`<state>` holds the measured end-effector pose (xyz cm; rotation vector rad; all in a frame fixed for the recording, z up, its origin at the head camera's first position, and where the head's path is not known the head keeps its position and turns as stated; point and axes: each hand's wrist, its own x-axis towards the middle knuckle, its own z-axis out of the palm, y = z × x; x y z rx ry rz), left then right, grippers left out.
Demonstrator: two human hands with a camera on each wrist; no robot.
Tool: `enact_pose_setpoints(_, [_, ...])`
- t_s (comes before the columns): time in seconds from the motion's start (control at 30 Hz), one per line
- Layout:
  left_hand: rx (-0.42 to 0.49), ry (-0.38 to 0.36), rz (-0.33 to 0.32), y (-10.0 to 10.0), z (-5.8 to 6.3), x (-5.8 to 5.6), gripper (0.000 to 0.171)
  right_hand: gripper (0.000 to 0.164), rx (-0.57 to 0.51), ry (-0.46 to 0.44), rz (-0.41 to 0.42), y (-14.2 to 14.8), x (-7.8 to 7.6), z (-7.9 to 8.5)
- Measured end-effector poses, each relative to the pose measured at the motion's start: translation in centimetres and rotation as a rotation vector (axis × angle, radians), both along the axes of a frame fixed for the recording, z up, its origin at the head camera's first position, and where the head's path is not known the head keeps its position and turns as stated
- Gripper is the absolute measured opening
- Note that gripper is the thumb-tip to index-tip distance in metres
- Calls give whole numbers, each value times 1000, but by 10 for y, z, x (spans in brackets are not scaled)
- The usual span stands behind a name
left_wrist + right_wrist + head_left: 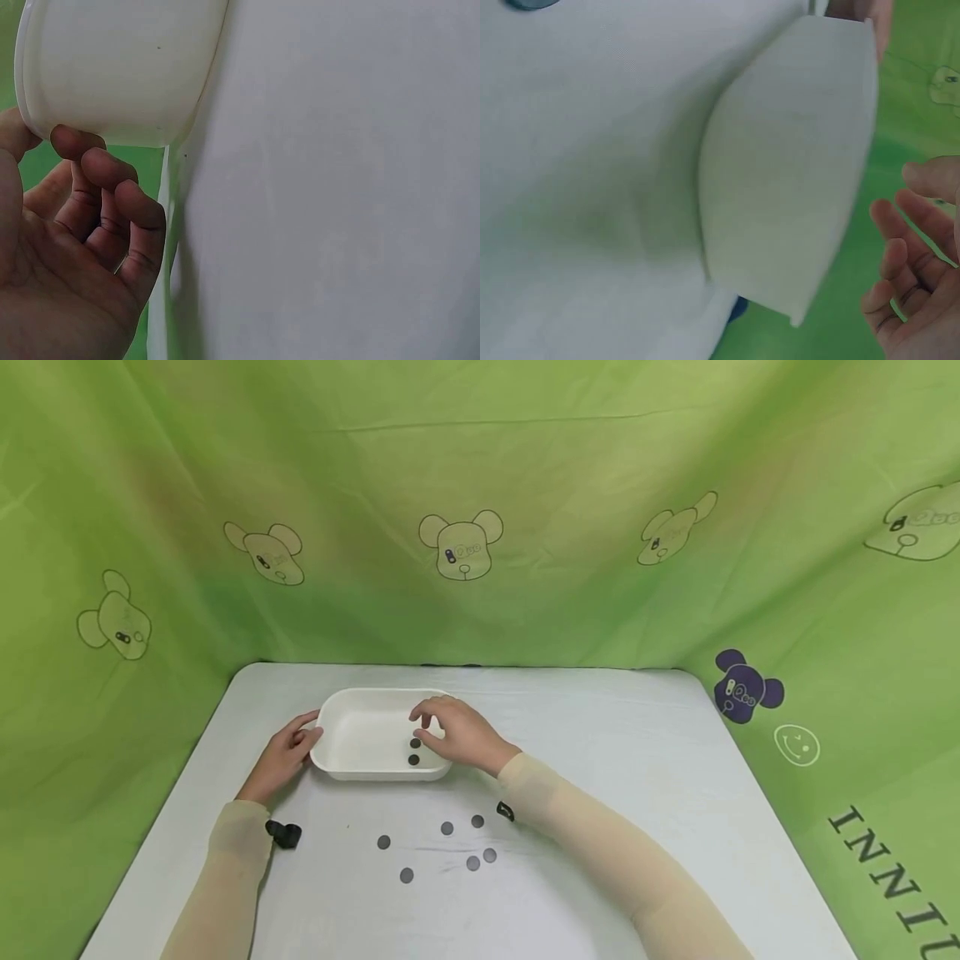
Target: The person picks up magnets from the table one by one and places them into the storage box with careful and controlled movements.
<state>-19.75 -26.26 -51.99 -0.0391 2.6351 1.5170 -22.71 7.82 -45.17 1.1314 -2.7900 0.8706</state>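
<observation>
Left grip (pixel 283 758) pinches the white tray (pixel 375 775), seemingly steadying it; right grip (pixel 463 735) hangs released above.
Two dark discs (pixel 414 760) lie inside; six loose discs (pixel 407 876) share the worktop (pixel 585 735) with the tray.

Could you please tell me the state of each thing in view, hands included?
White tray: upright, uncovered
Two dark discs: lying inside the tray
Six other discs: lying scattered on the white table
Left hand: gripping the tray's rim
Right hand: over the tray, nothing visibly held
Green cloth backdrop: hanging, creased
</observation>
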Motion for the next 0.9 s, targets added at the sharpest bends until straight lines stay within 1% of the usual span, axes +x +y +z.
enact_pose_setpoints(0.17, [-6, 1, -6, 1, -1, -1, 59, 22, -56, 10, -10, 17, 7, 8])
enact_pose_setpoints(0.37, [-8, 8, -10, 0, -2, -1, 57, 20, -55, 50, -31, 37, 17, 9])
enact_pose_setpoints(0.5, [-14, 5, -4, 2, -1, 0, 58, 22, -52, 48, -34, 51, 24, 8])
enact_pose_setpoints(0.7, [-11, 0, 0, 2, -1, 0, 57, 21, -32, 46, -42, 68, 37, 5])
enact_pose_setpoints(0.9, [-17, -8, 8, 2, -1, 0, 57, 20, -18, 36, -53, 84, 50, -2])
